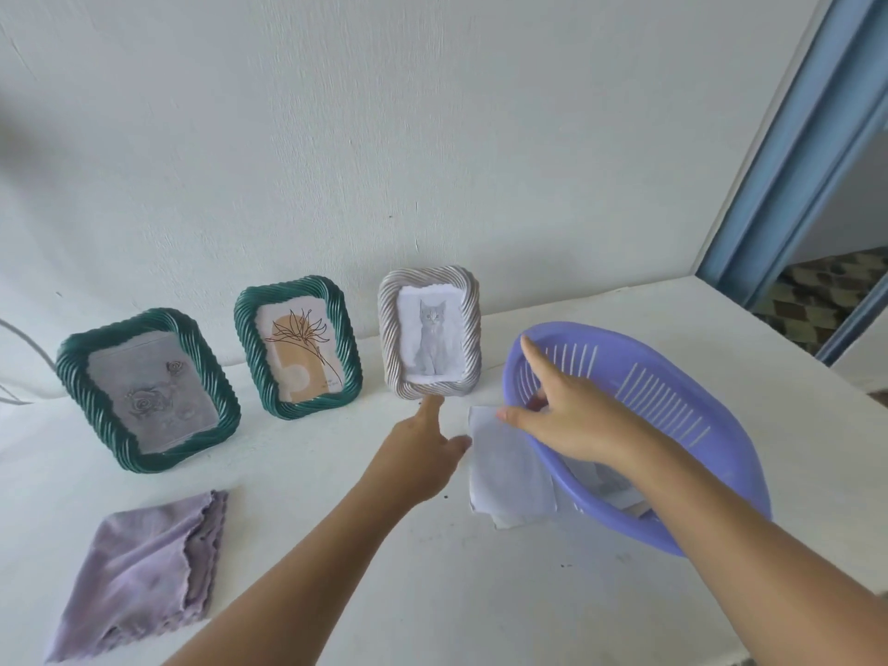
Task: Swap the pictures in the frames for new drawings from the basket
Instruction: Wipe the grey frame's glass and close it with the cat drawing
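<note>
Three twisted-rim frames stand against the wall: a green one with a grey rose picture, a green one with a line-drawn flower, and a grey one with a cat picture. My left hand reaches toward the grey frame, its straight index fingertip at the frame's bottom edge. The purple slotted basket is tilted at the right. My right hand grips its near-left rim, thumb outside and index finger pointing up inside. Pale paper sheets stick out on the table below that rim, with more inside the basket.
A folded lilac cloth lies at the front left of the white table. A cable runs along the far left. The table ends at the right by a blue door frame.
</note>
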The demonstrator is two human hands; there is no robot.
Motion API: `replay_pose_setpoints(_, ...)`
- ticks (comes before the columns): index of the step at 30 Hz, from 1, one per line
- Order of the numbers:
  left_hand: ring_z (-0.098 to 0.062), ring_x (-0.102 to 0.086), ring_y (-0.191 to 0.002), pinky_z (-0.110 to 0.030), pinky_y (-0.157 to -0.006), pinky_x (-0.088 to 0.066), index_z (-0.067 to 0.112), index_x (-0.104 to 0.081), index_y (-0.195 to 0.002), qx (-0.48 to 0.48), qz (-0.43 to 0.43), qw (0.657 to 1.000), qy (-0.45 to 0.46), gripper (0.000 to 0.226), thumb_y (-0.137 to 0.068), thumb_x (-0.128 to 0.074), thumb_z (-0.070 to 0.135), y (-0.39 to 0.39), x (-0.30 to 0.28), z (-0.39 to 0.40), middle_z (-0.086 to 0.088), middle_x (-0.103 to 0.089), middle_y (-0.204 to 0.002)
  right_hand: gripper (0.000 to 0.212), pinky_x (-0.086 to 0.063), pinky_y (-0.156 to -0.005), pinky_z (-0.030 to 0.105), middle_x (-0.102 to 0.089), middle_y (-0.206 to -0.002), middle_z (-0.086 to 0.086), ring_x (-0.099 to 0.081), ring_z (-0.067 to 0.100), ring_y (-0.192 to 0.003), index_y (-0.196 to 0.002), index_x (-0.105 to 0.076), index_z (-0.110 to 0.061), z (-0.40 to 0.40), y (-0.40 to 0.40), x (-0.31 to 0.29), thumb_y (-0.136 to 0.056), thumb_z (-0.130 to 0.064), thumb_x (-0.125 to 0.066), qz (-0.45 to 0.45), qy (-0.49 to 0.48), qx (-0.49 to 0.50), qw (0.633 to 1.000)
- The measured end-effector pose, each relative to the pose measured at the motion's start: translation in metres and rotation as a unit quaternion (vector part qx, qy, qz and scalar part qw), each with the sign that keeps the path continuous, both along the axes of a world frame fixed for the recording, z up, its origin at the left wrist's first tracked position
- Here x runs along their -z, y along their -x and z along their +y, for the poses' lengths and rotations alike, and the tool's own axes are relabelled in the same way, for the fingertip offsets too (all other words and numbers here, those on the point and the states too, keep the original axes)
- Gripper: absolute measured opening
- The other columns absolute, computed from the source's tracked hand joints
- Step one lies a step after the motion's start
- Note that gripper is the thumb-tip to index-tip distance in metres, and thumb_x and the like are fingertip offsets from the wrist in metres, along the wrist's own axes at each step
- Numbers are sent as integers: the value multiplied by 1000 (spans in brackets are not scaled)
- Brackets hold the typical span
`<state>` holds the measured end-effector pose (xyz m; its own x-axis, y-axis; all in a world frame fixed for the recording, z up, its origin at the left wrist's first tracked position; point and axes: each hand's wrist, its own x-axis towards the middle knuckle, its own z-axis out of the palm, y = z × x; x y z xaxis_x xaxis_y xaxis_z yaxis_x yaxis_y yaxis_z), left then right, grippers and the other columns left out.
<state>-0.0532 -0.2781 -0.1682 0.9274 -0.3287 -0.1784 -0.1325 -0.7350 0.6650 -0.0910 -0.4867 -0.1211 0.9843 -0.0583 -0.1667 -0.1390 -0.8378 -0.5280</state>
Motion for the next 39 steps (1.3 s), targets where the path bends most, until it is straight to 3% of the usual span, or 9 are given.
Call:
replay_pose_setpoints(4, -28, -65, -109, -41, -91, -54, 23, -21, -157, -21, 79, 996, 29, 80, -93, -64, 41, 3, 9, -11, -7, -67, -120, 96, -53, -92, 39, -69, -109, 6, -68, 18, -90, -153, 10, -57, 3, 19, 2, -90, -60, -63, 16, -20, 5, 1000)
replay_pose_setpoints(8, -29, -63, -117, -40, -91, -55, 28, -20, -157, -65, 138, 985, 82, 89, -86, -71, 44, 5, 10, -20, -11, -60, -136, 95, -53, -92, 38, -68, -104, 0, -67, 16, -89, -154, 9, -54, 5, 27, 5, -92, -57, -63, -11, -34, 14, 999)
replay_pose_setpoints(11, -22, -70, -101, -40, -92, -58, 22, -16, -158, -109, 200, 960, 164, 94, -86, -76, 31, 8, 9, -28, -12, -60, -135, 94, -52, -94, 39, -68, -103, -3, -66, 16, -91, -155, 8, -53, 4, 28, 9, -92, -57, -62, -19, -47, 26, 998)
replay_pose_setpoints(15, -16, -69, -80, -25, -69, -58, 13, -20, -157, -153, 255, 923, 243, 85, -91, -73, 12, 15, 4, -38, -14, -66, -123, 94, -53, -90, 37, -67, -94, -4, -65, 15, -87, -155, 8, -52, 4, 27, 13, -92, -56, -62, -19, -61, 33, 997)
replay_pose_setpoints(21, -29, -67, -107, -31, -70, -57, 15, -17, -158, -171, 266, 908, 276, 86, -91, -71, 7, 17, -3, -44, -14, -57, -136, 94, -53, -86, 35, -67, -93, -5, -65, 14, -86, -155, 9, -50, 4, 28, 12, -93, -55, -62, -24, -61, 31, 997)
replay_pose_setpoints(27, -27, -65, -112, -41, -94, -58, 15, -14, -160, -169, 263, 906, 285, 89, -91, -70, 8, 18, 9, -47, -4, -52, -128, 92, -54, -88, 38, -68, -91, -3, -66, 16, -85, -155, 9, -52, 4, 30, 10, -93, -53, -61, -22, -60, 31, 997)
replay_pose_setpoints(32, -25, -63, -114, -41, -94, -57, 22, -16, -160, -157, 241, 920, 265, 95, -86, -74, 18, 18, 12, -49, -4, -55, -138, 91, -54, -86, 38, -67, -89, -2, -66, 16, -83, -155, 7, -52, 4, 30, 9, -94, -52, -61, -21, -59, 26, 998)
replay_pose_setpoints(36, -22, -67, -105, -29, -75, -52, 21, -29, -156, -150, 208, 926, 277, 77, -91, -70, 14, 21, 12, -46, -3, -66, -118, 94, -54, -86, 35, -67, -88, -6, -65, 13, -84, -154, 9, -53, 4, 29, 10, -92, -54, -62, -19, -75, 32, 996)
replay_pose_setpoints(39, -21, -70, -100, -34, -79, -57, 21, -36, -152, -141, 169, 936, 274, 67, -93, -66, 13, 23, 8, -38, -3, -71, -112, 97, -52, -87, 34, -69, -92, -9, -65, 11, -87, -155, 9, -51, 3, 29, 11, -91, -56, -63, -20, -80, 36, 996)
